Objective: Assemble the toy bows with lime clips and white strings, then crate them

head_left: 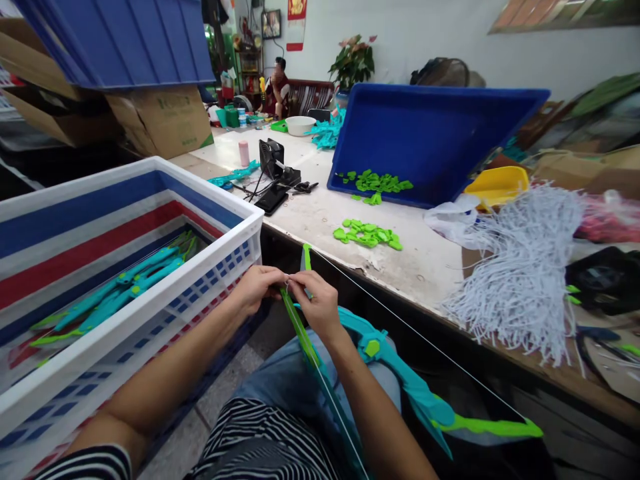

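Presently, a loop or end of white string [340,413] is pinched by the left hand [260,288] and the right hand [320,303], fingers narrowed and tips nearly meeting. The string is seen running near along a green limb [301,330], which is slanted over the lap, between crate and table. What lies beneath the fingertips is hidden; whether a knot is formed cannot be told. Judged: the limb tip should be steadied from the left, the strand worked by the right, and slack avoided with light, even tension.

On the right of the lap, a turquoise bow-shaped piece [415,387] is noted, a taut string spanning its green ends; snagging by the right forearm seems possible. Leftward movement is limited by the white crate [253,220], in which similar turquoise pieces [115,293] are stacked. Just beyond the hands, reach is bounded by the table [300,217]. On it, green parts [367,235] are scattered before a tilted blue tray [415,133]; at right, a bundle of white strands [520,267] is draped over the edge.
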{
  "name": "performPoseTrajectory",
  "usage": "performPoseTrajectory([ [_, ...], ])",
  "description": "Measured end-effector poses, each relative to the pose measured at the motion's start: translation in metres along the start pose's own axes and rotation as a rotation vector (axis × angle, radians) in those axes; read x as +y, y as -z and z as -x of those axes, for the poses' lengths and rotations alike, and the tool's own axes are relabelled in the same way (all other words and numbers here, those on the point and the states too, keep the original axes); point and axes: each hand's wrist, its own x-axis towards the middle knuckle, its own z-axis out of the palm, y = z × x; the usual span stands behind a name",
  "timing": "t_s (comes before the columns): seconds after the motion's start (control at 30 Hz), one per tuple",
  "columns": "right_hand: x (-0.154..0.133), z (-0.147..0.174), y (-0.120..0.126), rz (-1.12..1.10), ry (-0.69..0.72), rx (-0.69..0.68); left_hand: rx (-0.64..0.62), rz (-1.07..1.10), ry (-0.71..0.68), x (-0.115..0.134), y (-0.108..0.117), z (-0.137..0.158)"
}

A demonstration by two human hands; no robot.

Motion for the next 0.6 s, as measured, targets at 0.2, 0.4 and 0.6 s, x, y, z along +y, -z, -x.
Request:
performPoseTrajectory([
  [0.2, -0.003, -0.005, 0.008, 0.163, -0.038, -0.178, -0.111, -0.312, -0.142, -0.001, 0.011, 0.002],
  [0.4, 0.002, -0.001, 0.006, 0.17, -0.02, -0.205, -0.078, -0.601, -0.251, -0.008, 0.019, 0.002],
  [0.6, 0.014, 0.015, -0.006, 0.195, -0.041, -0.193, -0.236, -0.603, -0.227, -0.017, 0.021, 0.005],
])
